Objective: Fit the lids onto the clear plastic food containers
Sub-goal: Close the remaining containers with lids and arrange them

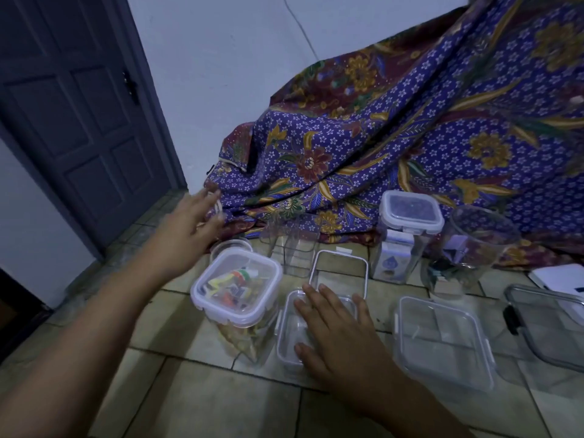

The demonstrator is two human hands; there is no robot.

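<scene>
Tiled floor (196,406), a batik cloth (410,137) heaped against the white wall, a grey door (79,105) off to the side, and clear tubs laid out across the tiles. Our landmark is the filled container (237,286), with its square lid clipped on and colourful odds and ends inside.

Just right of it sits the small rectangular container (286,339). The right hand (335,330) lies flat on top of it, fingers straight and spread, thumb at the near edge: pressing, not gripping. A lid seems to be under that palm, though the hand hides most of it.

Behind the landmark and to its right a loose white-rimmed lid (339,260) lies flat, beside an open clear tub (292,248). A round lid (230,246) peeks out directly behind the landmark.

The left hand (196,222) reaches beyond the filled container toward the cloth. It is blurred; the fingers look extended, but I cannot tell whether they hold anything.

As for handling, I'd judge this empty tub light, thin-walled, stiff but a little springy, and smooth enough to skate on tile under a sideways shove. The lid's middle probably flexes, so the better places to press are the rim and corners, straight down. The side flaps come after that, with the free hand steadying a wall.
</scene>
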